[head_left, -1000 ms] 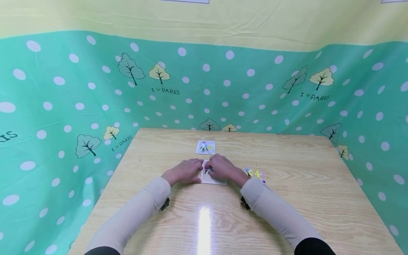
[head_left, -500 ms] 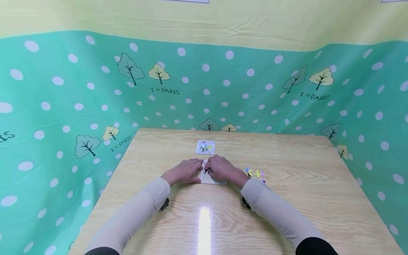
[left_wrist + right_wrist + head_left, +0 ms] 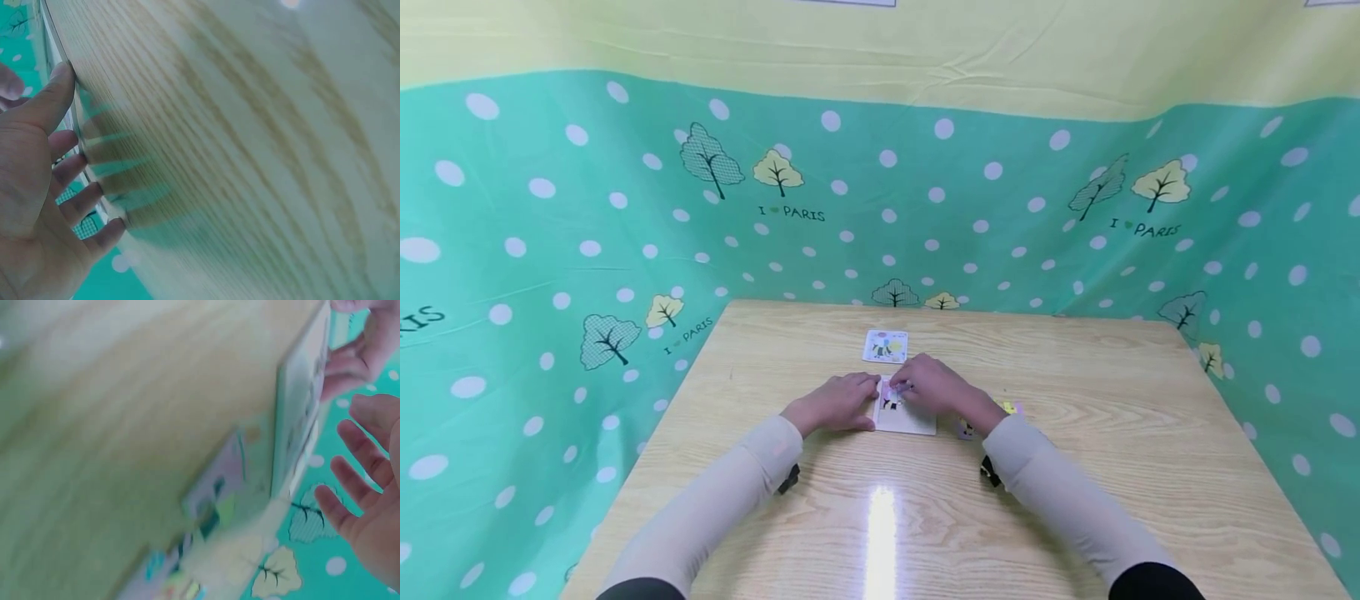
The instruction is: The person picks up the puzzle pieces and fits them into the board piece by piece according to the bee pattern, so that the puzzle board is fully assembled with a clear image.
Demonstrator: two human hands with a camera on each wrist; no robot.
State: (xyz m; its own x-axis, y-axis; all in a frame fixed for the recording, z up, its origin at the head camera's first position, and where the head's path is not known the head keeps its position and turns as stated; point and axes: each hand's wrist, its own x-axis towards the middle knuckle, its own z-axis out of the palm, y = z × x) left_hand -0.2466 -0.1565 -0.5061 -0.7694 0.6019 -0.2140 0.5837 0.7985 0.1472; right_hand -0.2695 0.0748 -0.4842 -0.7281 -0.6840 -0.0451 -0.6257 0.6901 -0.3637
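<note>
A small white puzzle board [image 3: 917, 422] lies flat at mid-table, part of a bee picture showing on its left side. My left hand [image 3: 842, 402] rests along the board's left edge, thumb at the near corner and fingers further up. In the left wrist view its fingers [image 3: 81, 203] are spread and nearly straight against that edge. My right hand [image 3: 931, 385] is over the board's upper right, its fingertips above the picture. The right wrist view shows its fingers [image 3: 359, 447] loosely bent and apart, with no piece visible between them.
Behind the board lies a picture card [image 3: 885, 346] with a bee on it. Loose puzzle pieces lie to the right, a purple piece [image 3: 965, 429] and a yellow piece [image 3: 1010, 407] among them, partly hidden by my right forearm. A green dotted curtain [image 3: 940, 208] hangs behind the wooden table.
My right hand has risen off the picture and shifted slightly right and away, uncovering more of the printed bee. My left hand stays at the board's edge.
</note>
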